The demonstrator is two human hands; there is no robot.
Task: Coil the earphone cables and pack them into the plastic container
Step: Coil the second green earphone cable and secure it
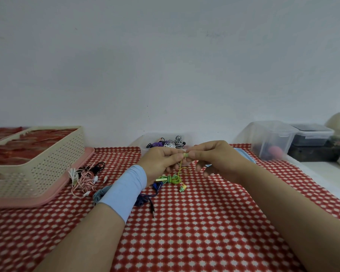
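Observation:
My left hand [161, 160] and my right hand [210, 156] meet above the table, both pinching a green-yellow earphone [185, 155] between their fingertips. Its thin cable hangs down to a tangled green bundle [171, 179] with a second earbud [182, 187] on the red patterned cloth. Behind my hands stands the clear plastic container [145, 149] holding several coiled earphones [170, 143]. A pink-white and black tangle of earphones [86, 178] lies to the left, and a blue cable with its jack [148, 199] lies partly under my left wrist.
A cream perforated basket [37, 165] on a pink tray [67, 187] fills the left side. Clear storage boxes [273, 142] and a dark box [310, 138] stand at the back right. A blue lid [245, 156] shows behind my right hand. A white wall rises behind.

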